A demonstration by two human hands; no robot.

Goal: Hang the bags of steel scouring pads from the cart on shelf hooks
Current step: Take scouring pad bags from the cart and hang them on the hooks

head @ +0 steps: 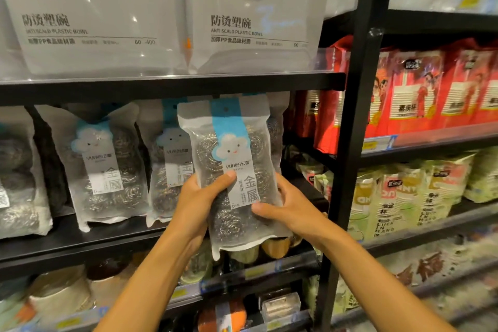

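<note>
I hold a clear bag of steel scouring pads (pixel 231 159) upright in front of the middle shelf. It has a blue strip, a white cloud face and a grey label. My left hand (pixel 200 202) grips its lower left side, thumb across the front. My right hand (pixel 285 205) grips its lower right side. The top of the bag reaches just under the black shelf edge (pixel 172 86); a small hole shows in the blue strip, and any hook behind it is hidden. More bags of the same pads (pixel 105 167) hang to the left. The cart is out of view.
Large packs of plastic bowls (pixel 250 24) stand on the shelf above. A black upright post (pixel 350 127) divides the bays on the right. Red packs of paper cups (pixel 420 89) and green cup packs (pixel 404 197) fill the right bay. Jars and sponges sit on lower shelves.
</note>
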